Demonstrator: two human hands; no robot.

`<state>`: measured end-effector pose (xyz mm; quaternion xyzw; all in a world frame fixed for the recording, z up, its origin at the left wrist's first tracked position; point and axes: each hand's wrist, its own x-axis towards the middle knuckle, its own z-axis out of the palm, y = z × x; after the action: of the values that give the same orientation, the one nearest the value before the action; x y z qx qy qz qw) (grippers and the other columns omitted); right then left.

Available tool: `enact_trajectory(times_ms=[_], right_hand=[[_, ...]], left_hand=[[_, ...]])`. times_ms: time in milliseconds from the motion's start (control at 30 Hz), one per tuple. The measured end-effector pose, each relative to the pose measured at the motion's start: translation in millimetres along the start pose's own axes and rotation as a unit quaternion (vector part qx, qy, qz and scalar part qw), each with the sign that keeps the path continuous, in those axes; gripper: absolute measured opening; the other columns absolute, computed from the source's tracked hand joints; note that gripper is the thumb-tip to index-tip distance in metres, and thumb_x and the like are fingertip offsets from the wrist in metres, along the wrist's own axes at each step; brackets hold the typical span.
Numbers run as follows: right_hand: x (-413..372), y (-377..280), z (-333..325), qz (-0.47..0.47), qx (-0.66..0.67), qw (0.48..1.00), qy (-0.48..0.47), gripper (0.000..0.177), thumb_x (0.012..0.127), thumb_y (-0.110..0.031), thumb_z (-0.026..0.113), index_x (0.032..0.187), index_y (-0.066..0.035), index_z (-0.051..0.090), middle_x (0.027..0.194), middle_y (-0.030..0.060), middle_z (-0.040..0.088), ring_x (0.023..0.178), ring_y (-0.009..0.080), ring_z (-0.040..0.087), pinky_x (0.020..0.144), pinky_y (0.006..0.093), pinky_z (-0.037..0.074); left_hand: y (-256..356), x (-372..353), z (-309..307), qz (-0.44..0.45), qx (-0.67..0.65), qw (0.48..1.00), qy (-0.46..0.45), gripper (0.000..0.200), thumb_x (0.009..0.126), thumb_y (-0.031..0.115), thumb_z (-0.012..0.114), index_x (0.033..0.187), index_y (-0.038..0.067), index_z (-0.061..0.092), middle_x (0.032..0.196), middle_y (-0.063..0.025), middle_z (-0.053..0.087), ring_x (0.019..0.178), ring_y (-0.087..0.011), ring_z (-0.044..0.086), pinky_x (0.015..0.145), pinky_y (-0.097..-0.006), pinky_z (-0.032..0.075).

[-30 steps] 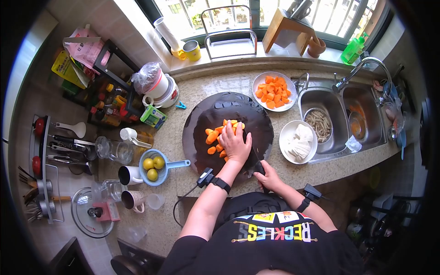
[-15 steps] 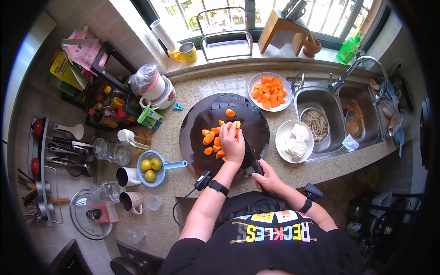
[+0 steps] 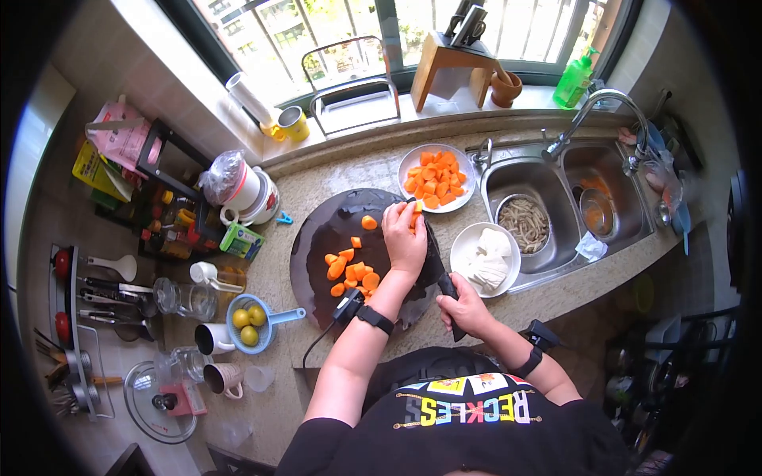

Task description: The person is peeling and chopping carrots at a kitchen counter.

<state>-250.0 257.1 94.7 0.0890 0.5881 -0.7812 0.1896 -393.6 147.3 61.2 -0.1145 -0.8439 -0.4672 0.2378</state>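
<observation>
We wear a black short-sleeved T-shirt (image 3: 468,428) with RECKLES printed in multicoloured letters. Behind our left hand (image 3: 405,238), 1 black wrist strap (image 3: 375,319) carries a small black box (image 3: 349,305) trailing a thin black cable (image 3: 317,345); behind our right hand (image 3: 464,309), a matching strap (image 3: 528,361) and box (image 3: 542,333)

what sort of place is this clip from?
Most likely a home kitchen: a double stainless sink with a tap, a knife block on the windowsill, and a round dark cutting board where the left hand steadies a carrot while the right hand grips a knife.
</observation>
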Motion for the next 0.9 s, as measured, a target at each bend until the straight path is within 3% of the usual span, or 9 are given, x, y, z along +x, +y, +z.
enact_trajectory(times_ms=[167,300,500,633,700,733,833,900], right_hand=[[19.5,-24.4,-33.6,-0.011,0.011,0.999,0.046,0.018,0.086,-0.002,0.051,0.096,-0.005,0.037,0.063,0.0028,0.046,0.042,0.0111,0.047,0.037,0.0263,0.042],[37.8,-40.3,-58.9,-0.016,0.025,0.995,0.090,0.019,0.086,-0.003,0.052,0.098,-0.005,0.038,0.066,0.0027,0.047,0.043,0.0101,0.048,0.037,0.0261,0.043],[60.1,-47.1,-95.3,-0.015,0.023,0.990,0.140,0.023,0.084,-0.002,0.051,0.104,-0.002,0.039,0.066,0.0030,0.047,0.043,0.0103,0.048,0.036,0.0268,0.043],[51.4,-46.9,-112.7,-0.010,-0.022,0.988,0.154,0.028,0.083,-0.002,0.051,0.109,-0.001,0.040,0.067,0.0035,0.049,0.043,0.0103,0.049,0.036,0.0264,0.044],[41.1,-52.0,-109.5,-0.019,-0.004,0.987,0.157,0.024,0.084,-0.001,0.050,0.106,-0.002,0.041,0.067,0.0031,0.048,0.043,0.0094,0.048,0.036,0.0258,0.043],[38.3,-52.2,-109.8,-0.023,-0.009,0.988,0.155,0.023,0.084,0.000,0.049,0.105,-0.002,0.041,0.069,0.0028,0.048,0.043,0.0088,0.047,0.037,0.0254,0.043],[31.7,-39.0,-108.4,-0.026,-0.032,0.987,0.153,0.021,0.085,-0.004,0.052,0.102,-0.003,0.042,0.062,0.0014,0.048,0.040,0.0083,0.047,0.035,0.0249,0.042],[28.0,-35.8,-97.9,-0.030,-0.057,0.989,0.129,0.020,0.085,-0.004,0.052,0.102,-0.003,0.042,0.061,0.0011,0.048,0.040,0.0082,0.046,0.035,0.0249,0.042]], left_hand=[[5.4,31.0,55.9,0.004,-0.036,0.999,-0.022,0.027,0.075,0.006,0.065,0.101,0.003,0.066,0.099,-0.0144,0.059,0.096,-0.0306,0.057,0.088,-0.0370,0.045],[-0.3,52.8,101.2,0.024,-0.063,0.998,-0.017,0.026,0.074,0.007,0.065,0.100,0.002,0.065,0.097,-0.0136,0.057,0.095,-0.0312,0.054,0.088,-0.0394,0.042],[-48.5,74.4,156.4,0.002,0.022,0.999,-0.038,0.025,0.075,0.011,0.064,0.099,0.003,0.066,0.095,-0.0139,0.057,0.095,-0.0318,0.054,0.086,-0.0410,0.042],[-64.2,74.9,157.7,-0.004,0.046,0.996,-0.073,0.022,0.076,0.008,0.064,0.098,0.002,0.066,0.099,-0.0144,0.058,0.099,-0.0323,0.054,0.090,-0.0421,0.042],[-42.1,81.8,137.4,0.033,-0.019,0.999,0.033,0.021,0.078,0.008,0.064,0.098,0.001,0.067,0.102,-0.0166,0.060,0.101,-0.0347,0.056,0.090,-0.0397,0.044],[-33.2,84.8,120.8,-0.014,-0.020,1.000,-0.003,0.022,0.082,0.006,0.063,0.103,0.000,0.065,0.106,-0.0167,0.061,0.104,-0.0290,0.058,0.091,-0.0358,0.045],[-42.0,80.1,91.3,-0.179,-0.271,0.946,0.009,0.025,0.086,0.005,0.059,0.110,-0.002,0.061,0.104,-0.0120,0.064,0.096,-0.0183,0.062,0.084,-0.0293,0.048],[-48.4,76.0,48.5,-0.190,-0.260,0.947,-0.004,0.023,0.087,0.007,0.060,0.108,-0.002,0.062,0.099,-0.0106,0.065,0.093,-0.0142,0.061,0.081,-0.0274,0.049]])
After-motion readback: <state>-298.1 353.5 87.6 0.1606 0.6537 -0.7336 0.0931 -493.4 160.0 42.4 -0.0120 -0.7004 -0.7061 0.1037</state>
